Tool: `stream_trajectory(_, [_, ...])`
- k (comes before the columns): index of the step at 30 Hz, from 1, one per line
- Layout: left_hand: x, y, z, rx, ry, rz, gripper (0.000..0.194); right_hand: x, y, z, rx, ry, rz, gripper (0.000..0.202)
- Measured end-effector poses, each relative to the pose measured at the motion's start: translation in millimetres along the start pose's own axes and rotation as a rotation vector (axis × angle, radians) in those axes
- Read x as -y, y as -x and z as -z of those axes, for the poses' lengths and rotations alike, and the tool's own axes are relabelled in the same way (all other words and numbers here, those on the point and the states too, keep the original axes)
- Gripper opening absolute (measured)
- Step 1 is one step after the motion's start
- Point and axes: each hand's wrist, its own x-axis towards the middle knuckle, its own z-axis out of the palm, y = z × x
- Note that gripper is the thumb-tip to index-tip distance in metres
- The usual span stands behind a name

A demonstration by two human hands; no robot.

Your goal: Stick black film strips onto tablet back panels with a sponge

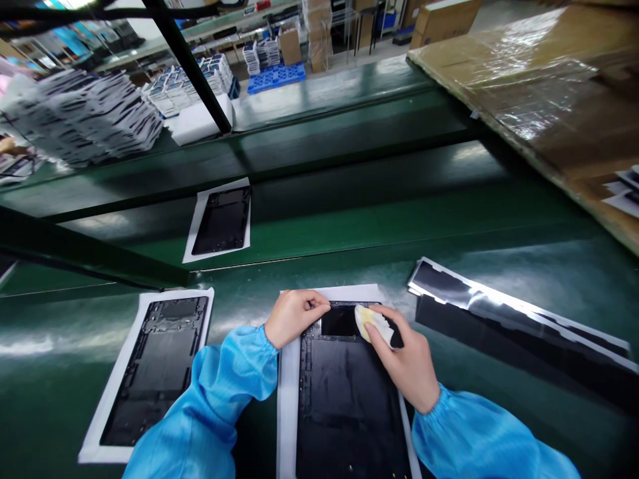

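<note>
A black tablet-shaped panel (352, 406) lies on a white sheet (288, 426) in front of me. Near its top edge is a glossy dark rectangle (337, 321). My left hand (295, 316) rests at the panel's upper left corner, thumb and forefinger pinched beside the rectangle; whatever is between them is too small to make out. In my right hand (407, 359) is a crumpled white and yellowish cloth (372, 326), held between thumb and fingers against the rectangle's right side. Something black shows behind the cloth, under the fingers.
Another black panel (162, 372) lies on a sheet at the left, and a third (222, 221) farther back. Long dark strips (499, 313) are stacked at the right. A green post (90, 249) crosses the left side. A wrapped cardboard sheet (524, 80) juts in at upper right.
</note>
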Motion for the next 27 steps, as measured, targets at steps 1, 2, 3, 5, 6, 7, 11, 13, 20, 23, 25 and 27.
stream_trajectory(1, [0.3, -0.1, -0.2, 0.0, 0.001, -0.004, 0.011, 0.1, 0.0, 0.1, -0.001, 0.0, 0.0, 0.02])
stream_trajectory(2, [0.6, -0.1, -0.3, 0.0, 0.003, -0.006, 0.012, 0.2, -0.1, 0.3, -0.002, 0.001, -0.001, 0.021])
stream_trajectory(3, [0.7, -0.2, -0.4, 0.001, 0.003, -0.008, 0.012, 0.3, -0.1, 0.4, 0.0, 0.004, -0.006, 0.021])
stream_trajectory(5, [0.8, -0.2, -0.6, -0.001, 0.001, -0.011, 0.013, 0.3, 0.0, 0.6, 0.007, 0.007, -0.018, 0.022])
stream_trajectory(6, [0.7, -0.1, -0.6, 0.0, -0.001, -0.012, 0.013, 0.3, 0.1, 0.5, 0.01, 0.007, -0.02, 0.022])
stream_trajectory(7, [0.6, -0.1, -0.6, 0.001, -0.002, -0.013, 0.013, 0.3, 0.2, 0.4, 0.011, 0.008, -0.019, 0.022])
stream_trajectory(11, [0.4, 0.0, -0.3, -0.001, -0.006, -0.015, 0.011, 0.6, 0.3, -1.0, 0.001, 0.029, 0.02, 0.021])
stream_trajectory(13, [0.4, 0.0, -0.2, -0.004, -0.009, -0.011, 0.01, 1.0, 0.0, -1.3, 0.001, 0.046, 0.043, 0.02])
stream_trajectory(20, [0.2, 0.5, -0.3, 0.0, -0.027, -0.008, 0.009, -0.1, -0.5, -0.9, 0.013, 0.081, 0.053, 0.021])
stream_trajectory(23, [-0.2, 1.1, -0.5, -0.003, -0.055, -0.027, 0.008, -1.3, -0.4, -1.1, 0.01, 0.091, 0.064, 0.021])
stream_trajectory(25, [-0.4, 1.6, -1.1, -0.013, -0.074, -0.037, 0.007, -1.7, -0.2, -1.0, 0.012, 0.1, 0.07, 0.021])
stream_trajectory(27, [-0.2, 2.2, -2.1, -0.026, -0.096, -0.043, 0.007, -1.8, 0.1, -0.5, 0.013, 0.107, 0.081, 0.021])
